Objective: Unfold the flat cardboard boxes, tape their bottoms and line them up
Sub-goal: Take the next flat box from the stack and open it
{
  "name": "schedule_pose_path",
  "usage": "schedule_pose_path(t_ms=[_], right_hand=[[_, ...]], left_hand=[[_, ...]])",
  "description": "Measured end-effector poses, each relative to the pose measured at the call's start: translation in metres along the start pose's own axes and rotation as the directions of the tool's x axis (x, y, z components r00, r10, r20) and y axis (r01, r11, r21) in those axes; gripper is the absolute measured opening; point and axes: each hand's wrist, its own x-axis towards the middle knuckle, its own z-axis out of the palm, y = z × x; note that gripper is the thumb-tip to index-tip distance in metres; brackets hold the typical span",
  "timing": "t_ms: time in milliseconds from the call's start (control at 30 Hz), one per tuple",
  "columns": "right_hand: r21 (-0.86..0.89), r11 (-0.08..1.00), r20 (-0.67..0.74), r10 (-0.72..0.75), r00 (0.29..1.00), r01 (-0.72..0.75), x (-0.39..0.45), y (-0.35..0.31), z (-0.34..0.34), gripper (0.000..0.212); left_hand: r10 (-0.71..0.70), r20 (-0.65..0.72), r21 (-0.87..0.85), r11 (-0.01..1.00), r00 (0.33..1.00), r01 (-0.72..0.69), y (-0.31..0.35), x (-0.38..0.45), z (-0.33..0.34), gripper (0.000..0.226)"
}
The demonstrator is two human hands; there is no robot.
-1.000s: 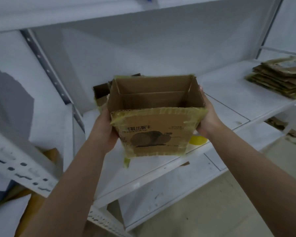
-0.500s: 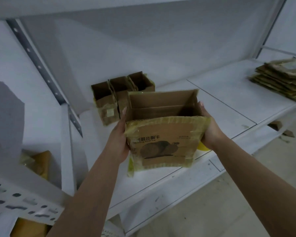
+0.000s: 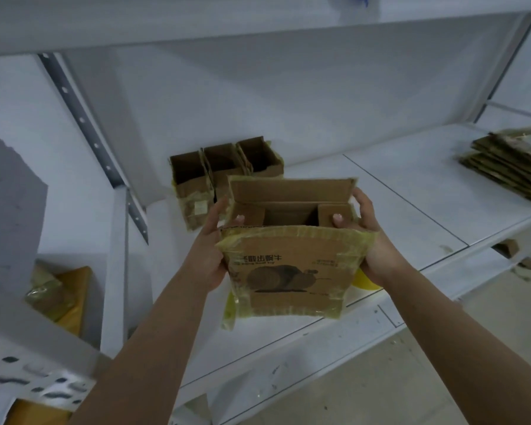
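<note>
You hold the opened cardboard box (image 3: 292, 259) upright above the white shelf (image 3: 411, 210) — your left hand (image 3: 210, 256) grips its left wall, your right hand (image 3: 371, 240) its right wall, each thumb hooked over a folded-in side flap. Its printed front flap hangs toward you. Just behind it three opened boxes (image 3: 224, 173) stand in a row; flat boxes (image 3: 512, 162) lie stacked far right.
</note>
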Motion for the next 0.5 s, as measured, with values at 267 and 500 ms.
schedule_pose_path(t_ms=[267, 500], right_hand=[[-0.058, 0.993, -0.075, -0.111, 0.991, 0.106, 0.0, -0.002, 0.005, 0.04], [-0.004, 0.997, -0.038, -0.076, 0.996, 0.075, 0.004, -0.003, 0.0, 0.01]], left_hand=[[0.068, -0.063, 0.066, 0.996, 0.996, -0.064, 0.0, -0.006, 0.004, 0.059], [0.195, -0.004, 0.141, 0.971, 0.981, -0.192, 0.0, -0.022, -0.001, 0.119]])
